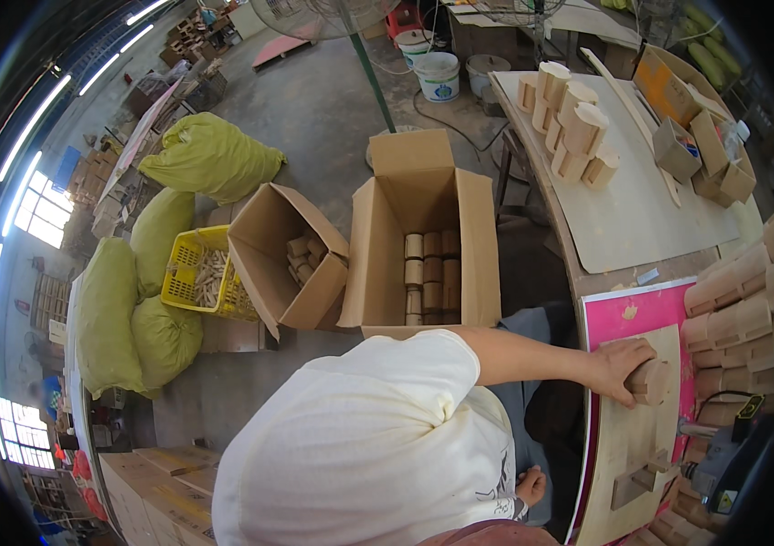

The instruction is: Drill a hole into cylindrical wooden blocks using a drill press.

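Observation:
My left hand [621, 369] reaches out to the right, its fingers and thumb closed round a short, pale wooden block [651, 382] with a rounded outline. That block is on a flat wooden board [628, 437], which lies over a pink sheet [637, 314] at the workbench. Close to my body, low in the view, my right hand [531, 486] is curled; whatever it may hold is hidden. A small wooden fixture [632, 482] sits on the board nearer the lower edge. Stacked pale wooden pieces [733, 318] stand just beyond the board.
Beside me stands an open carton [376, 250] with rows of wooden cylinders; another carton [264, 250] holds more. A yellow basket [188, 273] contains small wood sticks. Green sacks [109, 314] stand left. A grey machine [728, 469] is at lower right. More wooden pieces [582, 127] stand farther up the bench.

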The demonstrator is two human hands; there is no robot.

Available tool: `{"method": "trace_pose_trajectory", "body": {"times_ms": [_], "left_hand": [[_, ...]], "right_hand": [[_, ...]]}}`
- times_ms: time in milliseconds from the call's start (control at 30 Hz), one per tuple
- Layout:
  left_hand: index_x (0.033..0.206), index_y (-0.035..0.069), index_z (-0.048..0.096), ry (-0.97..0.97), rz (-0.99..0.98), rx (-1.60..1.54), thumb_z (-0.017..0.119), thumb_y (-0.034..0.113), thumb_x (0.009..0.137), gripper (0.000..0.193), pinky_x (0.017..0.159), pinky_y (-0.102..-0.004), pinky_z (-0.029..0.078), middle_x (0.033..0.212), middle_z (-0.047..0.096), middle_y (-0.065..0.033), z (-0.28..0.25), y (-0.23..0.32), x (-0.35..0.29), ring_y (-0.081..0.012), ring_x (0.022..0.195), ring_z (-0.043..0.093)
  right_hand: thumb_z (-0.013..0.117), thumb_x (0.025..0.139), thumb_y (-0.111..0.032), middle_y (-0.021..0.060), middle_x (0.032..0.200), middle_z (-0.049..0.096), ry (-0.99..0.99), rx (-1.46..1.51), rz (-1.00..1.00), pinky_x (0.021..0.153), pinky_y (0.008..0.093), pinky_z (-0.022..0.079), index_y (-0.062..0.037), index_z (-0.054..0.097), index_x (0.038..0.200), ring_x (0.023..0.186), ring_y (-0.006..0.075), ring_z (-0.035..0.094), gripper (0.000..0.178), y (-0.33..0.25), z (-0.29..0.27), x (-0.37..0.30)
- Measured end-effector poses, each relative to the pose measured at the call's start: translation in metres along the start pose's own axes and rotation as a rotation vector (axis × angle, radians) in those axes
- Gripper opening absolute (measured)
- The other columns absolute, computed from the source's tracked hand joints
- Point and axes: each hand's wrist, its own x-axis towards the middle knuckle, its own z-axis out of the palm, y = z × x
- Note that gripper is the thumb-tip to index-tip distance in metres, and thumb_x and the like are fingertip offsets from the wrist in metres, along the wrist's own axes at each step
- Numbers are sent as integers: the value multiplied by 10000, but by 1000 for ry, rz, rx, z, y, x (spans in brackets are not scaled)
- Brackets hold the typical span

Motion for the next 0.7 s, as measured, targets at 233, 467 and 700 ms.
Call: {"method": "trace_pose_trajectory", "body": {"times_ms": [233, 467, 700], "left_hand": [[1484, 28, 540, 16, 39, -17, 1021, 368, 668, 1007, 1178, -496, 491, 1421, 592, -196, 1, -1, 0, -410, 1378, 598], [1484, 30, 543, 27, 47, -17, 1021, 371, 665, 1008, 1181, -495, 491, 1425, 594, -197, 2, -1, -1, -408, 1378, 601], [1482, 29, 544, 37, 34, 12, 1020, 375, 662, 1009, 1170, -502, 497, 1416, 598, -199, 4, -3, -1, -414, 1364, 608]], "right_hand": [[713, 1175, -240, -7, 699, 569, 9, -9, -14, 473, 261, 342, -89, 606, 842, 510, 54, 445, 382, 5, -1, 1], [718, 1172, -242, -12, 694, 556, 39, -9, 28, 484, 261, 328, -92, 594, 823, 514, 52, 440, 399, 2, 1, 0], [713, 1175, -258, -14, 687, 545, 24, -46, -10, 493, 268, 332, -96, 580, 817, 524, 54, 443, 415, -1, 2, -2]]}}
